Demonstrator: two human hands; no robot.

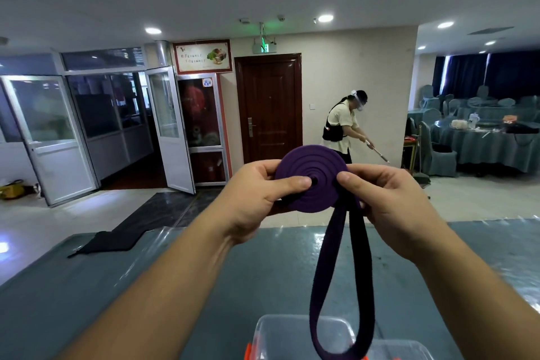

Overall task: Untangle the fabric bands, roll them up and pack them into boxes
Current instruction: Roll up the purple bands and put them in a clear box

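A purple fabric band (312,175) is held up in front of me, most of it wound into a flat spiral roll. My left hand (260,199) grips the roll from the left, thumb pressed near its centre hole. My right hand (388,207) pinches the roll's right edge. The unrolled rest of the band hangs down as a long loop (342,286), and its lower end dangles over a clear plastic box (295,336) at the bottom edge of the view.
A table with a teal cloth under clear plastic (146,286) lies below my arms. A dark mat (122,237) is on the floor beyond it. A person (344,128) sweeps near a brown door (270,108). Covered tables and chairs (479,137) stand at the right.
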